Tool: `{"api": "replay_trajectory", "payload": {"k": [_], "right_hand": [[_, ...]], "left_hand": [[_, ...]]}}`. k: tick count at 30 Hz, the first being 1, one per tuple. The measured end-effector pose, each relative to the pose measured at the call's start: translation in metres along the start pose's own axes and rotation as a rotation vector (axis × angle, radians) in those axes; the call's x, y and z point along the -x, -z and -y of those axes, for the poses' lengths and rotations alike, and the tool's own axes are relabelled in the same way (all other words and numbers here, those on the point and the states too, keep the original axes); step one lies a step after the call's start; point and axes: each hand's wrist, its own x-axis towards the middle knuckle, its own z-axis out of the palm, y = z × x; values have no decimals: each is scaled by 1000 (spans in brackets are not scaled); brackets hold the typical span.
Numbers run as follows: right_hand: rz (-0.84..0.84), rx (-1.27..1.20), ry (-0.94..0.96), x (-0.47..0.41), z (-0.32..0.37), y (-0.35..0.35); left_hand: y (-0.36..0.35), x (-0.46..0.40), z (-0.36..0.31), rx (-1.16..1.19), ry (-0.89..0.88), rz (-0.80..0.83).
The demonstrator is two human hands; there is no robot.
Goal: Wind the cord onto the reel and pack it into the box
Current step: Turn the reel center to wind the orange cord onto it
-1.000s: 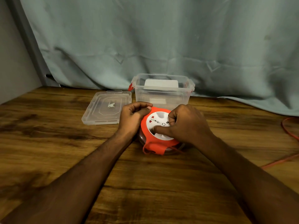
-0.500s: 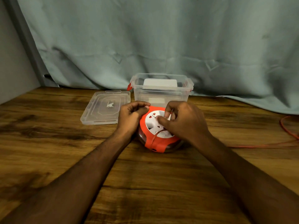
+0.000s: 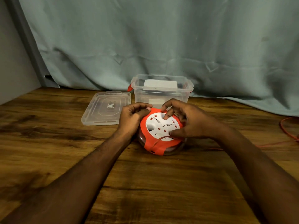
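While the left hand [image 3: 131, 118] grips its rim, the reel [image 3: 159, 135] lies flat on the table [image 3: 64, 151]. Right hand [image 3: 189, 122] grasps the white hub; orange cord [image 3: 289, 135] trails right; open box [image 3: 161, 92] behind

The cord [image 3: 289, 131] runs off the right edge; hands cover part of the reel [image 3: 159, 143].

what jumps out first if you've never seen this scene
The bright orange reel with its white socket face, mid-table, both hands on it: left hand gripping its left edge, right hand with a finger on the face. Behind it stands an open clear box, its lid flat to the left. Orange cord trails off at the right edge.
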Motion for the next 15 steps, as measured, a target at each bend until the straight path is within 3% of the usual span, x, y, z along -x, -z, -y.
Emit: {"api": "replay_trajectory", "payload": {"k": [15], "right_hand": [[-96, 178, -42, 3, 18, -13]], "left_hand": [[-1, 0, 1, -15, -29, 38]]}}
